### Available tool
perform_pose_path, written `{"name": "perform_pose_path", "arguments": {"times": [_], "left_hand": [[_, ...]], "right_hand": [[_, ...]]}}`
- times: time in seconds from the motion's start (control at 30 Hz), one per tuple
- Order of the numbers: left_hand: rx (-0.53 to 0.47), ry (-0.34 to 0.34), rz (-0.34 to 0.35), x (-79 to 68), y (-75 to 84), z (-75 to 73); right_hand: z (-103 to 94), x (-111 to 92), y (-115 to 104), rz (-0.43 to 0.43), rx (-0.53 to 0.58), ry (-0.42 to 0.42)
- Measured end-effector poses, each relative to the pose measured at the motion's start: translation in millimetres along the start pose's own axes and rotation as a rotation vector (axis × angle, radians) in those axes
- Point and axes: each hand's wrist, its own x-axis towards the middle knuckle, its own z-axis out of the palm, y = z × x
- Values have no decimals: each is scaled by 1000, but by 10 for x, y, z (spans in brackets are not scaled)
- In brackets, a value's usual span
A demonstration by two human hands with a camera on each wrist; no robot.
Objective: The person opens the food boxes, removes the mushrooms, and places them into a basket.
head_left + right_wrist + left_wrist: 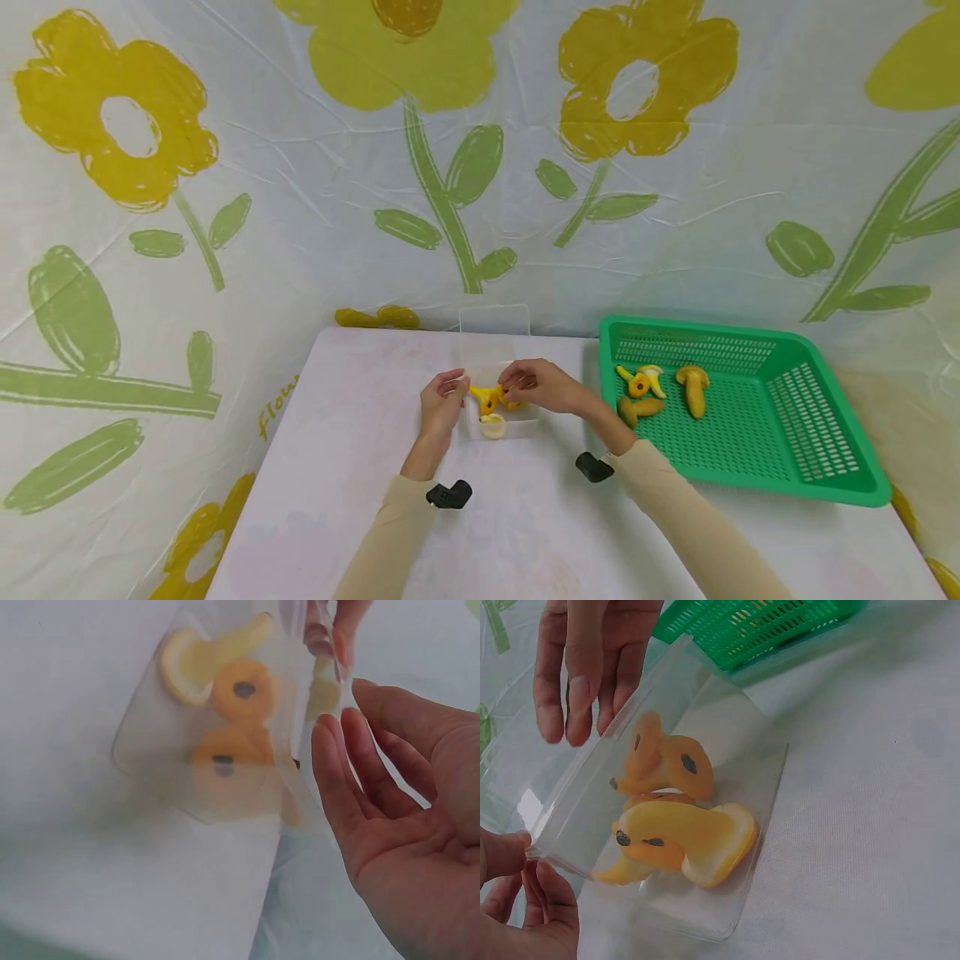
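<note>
1. At the lower centre of the head view, the left hand [442,402] pinches the rim of a clear, rectangular plastic box [519,429] at its left side.
2. To the right of it, over the box's right side, the right hand [546,385] hangs with fingers and thumb relaxed and apart, seemingly holding nothing.
3. Between the two hands lies the box; a clear plastic flap [495,323], probably its lid, rises behind it.
4. Inside the box, a curved yellow piece with a pale, flared end [684,825] crosses the middle of the left wrist view, its long axis running left to right, flared end rightmost. Just above it there sits a rounded orange piece with dark spots [679,776].
5. The relation that matters most, as I judge it: the right fingertips are nearest the box's contents on its right side, while the left fingers have its left rim.
6. Farther out, at the right of the head view, a green perforated plastic basket [742,437] stands nearer the right arm; a tan mushroom-shaped piece [695,393] inside it points roughly up and down the frame.
</note>
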Motion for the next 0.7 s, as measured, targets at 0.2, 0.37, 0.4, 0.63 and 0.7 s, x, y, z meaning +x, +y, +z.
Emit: {"name": "perform_pose_path", "arguments": {"times": [0.2,0.37,0.4,0.63,0.7], "left_hand": [[-24,-12,22,9,-14,-4],[-47,-23,45,4,2,-10],[-48,-22,46,3,5,-11],[-30,-9,42,-11,20,-2],[-31,-10,42,-17,25,2]], "right_hand": [[139,120,40,-12,-6,-102],[232,217,35,-40,-58,-171],[248,232,35,-42,-70,-183],[335,274,34,-53,-207,-237],[337,257,20,-51,-202,-227]]}}
